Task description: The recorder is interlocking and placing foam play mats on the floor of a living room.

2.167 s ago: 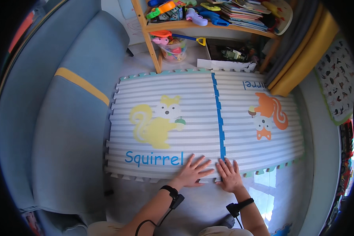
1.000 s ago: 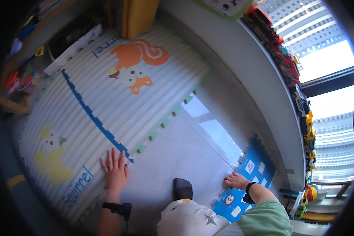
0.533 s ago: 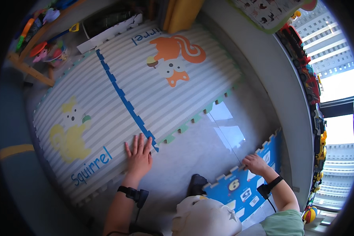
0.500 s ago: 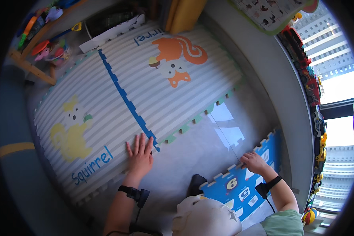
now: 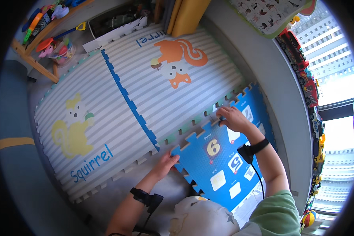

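Observation:
A blue foam mat tile (image 5: 200,173) with printed figures and toothed edges is in front of me, partly raised from the floor. My left hand (image 5: 166,165) is closed on its left corner, thumb on top; the fingers beneath are hidden. With bent fingers, my right hand (image 5: 233,118) grips the tile's far edge. Beyond lie two joined striped foam mats: the left one (image 5: 106,114) with a yellow squirrel, the right one (image 5: 141,70) with an orange squirrel. A blue toothed seam (image 5: 128,98) joins them. The blue tile's far edge runs close along the right mat's green toothed edge (image 5: 185,129).
Toy vehicles (image 5: 303,74) line the window ledge at right, with a striped ball (image 5: 308,217) near its lower end. At far left stand a wooden rack (image 5: 35,65) and a tub of toys (image 5: 63,53). An open box (image 5: 118,33) and yellow curtain (image 5: 188,15) border the mats.
My left hand has left the striped mat and taken the blue tile's corner. My right hand has moved the tile away from me and leftward, up to the striped mats.

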### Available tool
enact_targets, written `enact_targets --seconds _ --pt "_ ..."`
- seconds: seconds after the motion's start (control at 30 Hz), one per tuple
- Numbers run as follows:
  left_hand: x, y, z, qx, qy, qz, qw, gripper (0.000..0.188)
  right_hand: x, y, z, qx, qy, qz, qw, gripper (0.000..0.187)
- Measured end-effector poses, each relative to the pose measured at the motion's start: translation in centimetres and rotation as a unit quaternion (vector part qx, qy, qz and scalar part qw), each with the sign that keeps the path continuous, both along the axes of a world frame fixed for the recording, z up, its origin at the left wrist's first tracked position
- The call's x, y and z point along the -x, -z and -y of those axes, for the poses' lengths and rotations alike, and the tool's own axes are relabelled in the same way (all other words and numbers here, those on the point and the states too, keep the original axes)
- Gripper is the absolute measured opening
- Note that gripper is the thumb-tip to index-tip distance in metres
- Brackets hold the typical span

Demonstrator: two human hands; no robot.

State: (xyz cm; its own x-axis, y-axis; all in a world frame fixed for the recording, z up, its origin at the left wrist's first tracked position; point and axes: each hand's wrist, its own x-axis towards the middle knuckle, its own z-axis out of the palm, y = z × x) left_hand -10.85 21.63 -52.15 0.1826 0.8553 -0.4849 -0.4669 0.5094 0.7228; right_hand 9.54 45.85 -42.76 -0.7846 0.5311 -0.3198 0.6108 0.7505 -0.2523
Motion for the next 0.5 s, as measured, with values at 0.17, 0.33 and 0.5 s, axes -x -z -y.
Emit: enact_targets --seconds 0.17,0.33,0.5 --pt "0.7 2.2 -0.2 0.058 -0.003 -0.003 0.998 0.027 1.4 3.1 -1.2 0.012 0.026 0.059 0.998 0.032" --pt "-0.5 2.0 0.3 0.060 0.016 -0.050 0.997 0.025 1.4 4.8 -1.1 0.028 0.032 0.050 0.998 0.034" --pt "-0.9 2.2 0.7 0.095 0.007 -0.009 0.995 0.028 2.4 3.4 -0.5 0.045 0.044 0.088 0.994 0.036"
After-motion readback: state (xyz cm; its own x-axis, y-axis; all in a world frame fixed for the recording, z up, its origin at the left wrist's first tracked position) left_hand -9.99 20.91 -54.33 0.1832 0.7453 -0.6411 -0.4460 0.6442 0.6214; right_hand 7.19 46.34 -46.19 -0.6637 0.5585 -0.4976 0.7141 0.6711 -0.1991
